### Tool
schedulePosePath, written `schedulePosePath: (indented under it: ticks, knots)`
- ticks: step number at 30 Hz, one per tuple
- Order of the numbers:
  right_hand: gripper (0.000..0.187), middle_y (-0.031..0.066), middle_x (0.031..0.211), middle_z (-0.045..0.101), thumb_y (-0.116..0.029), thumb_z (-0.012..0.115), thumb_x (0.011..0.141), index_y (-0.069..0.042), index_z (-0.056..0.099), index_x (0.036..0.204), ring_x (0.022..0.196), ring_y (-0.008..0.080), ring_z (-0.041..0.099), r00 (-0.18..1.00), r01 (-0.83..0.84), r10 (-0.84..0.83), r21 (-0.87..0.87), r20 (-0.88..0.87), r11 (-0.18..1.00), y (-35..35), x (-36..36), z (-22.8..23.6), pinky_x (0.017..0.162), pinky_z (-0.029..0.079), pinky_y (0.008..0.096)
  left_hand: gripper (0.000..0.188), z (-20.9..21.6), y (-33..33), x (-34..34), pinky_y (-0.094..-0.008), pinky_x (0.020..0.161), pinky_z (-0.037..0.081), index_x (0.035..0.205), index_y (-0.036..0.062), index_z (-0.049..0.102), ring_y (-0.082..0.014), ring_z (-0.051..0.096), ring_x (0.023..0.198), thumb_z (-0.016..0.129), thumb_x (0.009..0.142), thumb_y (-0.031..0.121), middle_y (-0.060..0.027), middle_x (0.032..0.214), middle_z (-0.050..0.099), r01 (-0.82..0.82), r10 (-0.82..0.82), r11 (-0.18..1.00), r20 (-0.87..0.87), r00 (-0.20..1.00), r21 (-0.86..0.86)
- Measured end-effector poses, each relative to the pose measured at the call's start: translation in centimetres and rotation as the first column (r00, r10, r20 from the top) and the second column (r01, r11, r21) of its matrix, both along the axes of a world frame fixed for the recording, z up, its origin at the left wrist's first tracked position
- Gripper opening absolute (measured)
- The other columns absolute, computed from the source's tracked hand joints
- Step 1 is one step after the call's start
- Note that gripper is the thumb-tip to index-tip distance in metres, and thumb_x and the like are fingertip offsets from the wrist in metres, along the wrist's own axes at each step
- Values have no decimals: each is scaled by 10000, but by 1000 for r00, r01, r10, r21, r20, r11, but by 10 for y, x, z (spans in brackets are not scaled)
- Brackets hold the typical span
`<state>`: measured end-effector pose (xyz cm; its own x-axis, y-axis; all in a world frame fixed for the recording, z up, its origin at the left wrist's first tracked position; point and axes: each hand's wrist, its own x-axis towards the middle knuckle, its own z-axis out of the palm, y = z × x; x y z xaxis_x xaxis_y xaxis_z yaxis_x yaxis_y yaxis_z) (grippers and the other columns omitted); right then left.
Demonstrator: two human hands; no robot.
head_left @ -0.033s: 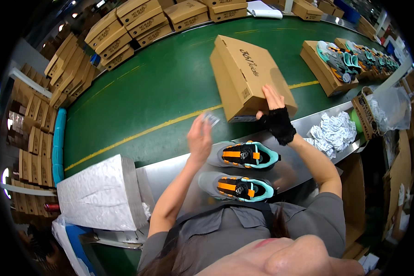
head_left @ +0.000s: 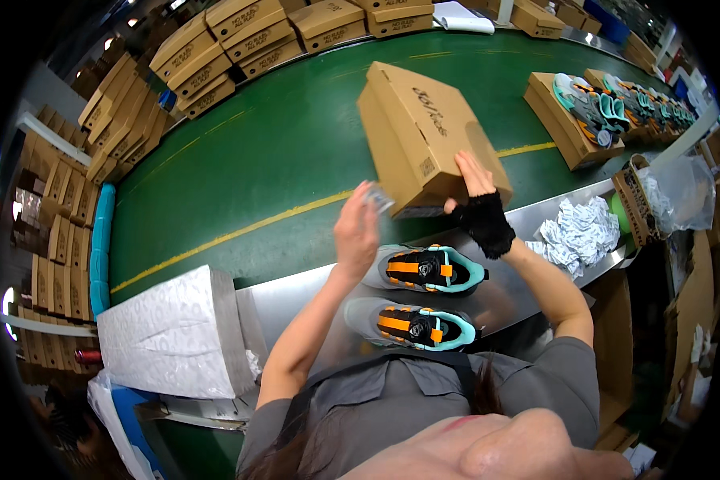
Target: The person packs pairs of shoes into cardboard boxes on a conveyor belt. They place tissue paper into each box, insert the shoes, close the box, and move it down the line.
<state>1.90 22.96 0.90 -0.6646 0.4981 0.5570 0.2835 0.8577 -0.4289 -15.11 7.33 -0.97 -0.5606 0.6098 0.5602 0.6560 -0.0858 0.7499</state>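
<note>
My right hand [head_left: 482,212], in a black fingerless glove, grips the near right corner of a brown cardboard shoebox [head_left: 412,132]. Its fingers lie on the lid and the thumb is at the near end. A small whitish tag or sticker [head_left: 379,199] is pinched in my left hand [head_left: 357,232], just left of the box's near end; motion blurs the tag. Below the hands, two grey sneakers lie side by side, the farther sneaker [head_left: 424,270] and the nearer sneaker [head_left: 416,324], both with black and orange tops, turquoise collars and toes pointing left.
The green conveyor belt [head_left: 240,184] borders a metal ledge [head_left: 288,308]. A stack of white wrapping paper [head_left: 164,332] is at left, crumpled paper [head_left: 580,232] at right. Shoeboxes [head_left: 252,40] line the far side. Other sneakers [head_left: 588,108] rest on boxes at far right.
The shoebox and my right hand have shifted slightly left. My left hand has moved right and a little upward with the tag, closer to the box's near end.
</note>
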Motion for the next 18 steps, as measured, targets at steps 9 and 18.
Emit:
schedulePosePath:
  ticks: [9, 18]
  knots:
    - [408, 55, 1003, 590, -128, 602, 757, 33, 510, 1120, 834, 123, 573, 782, -259, -223, -629, -582, 733, 11, 29, 73, 754, 460, 254, 196, 9, -27, -25, -356, 725, 442, 880, -33, 539, -343, 553, 849, 437, 887, 134, -203, 954, 574, -39, 134, 911, 204, 970, -410]
    - [321, 49, 771, 580, -358, 628, 788, -82, 551, 932, 604, 176, 552, 521, -469, -746, -869, -415, 156, 90, 102, -132, 483, 427, 302, 185, -38, -45, -50, -421, 907, 325, 838, 11, 581, -334, 410, 1157, 645, 756, 165, -158, 1130, 521, -79, -44, 943, -355, 934, -324]
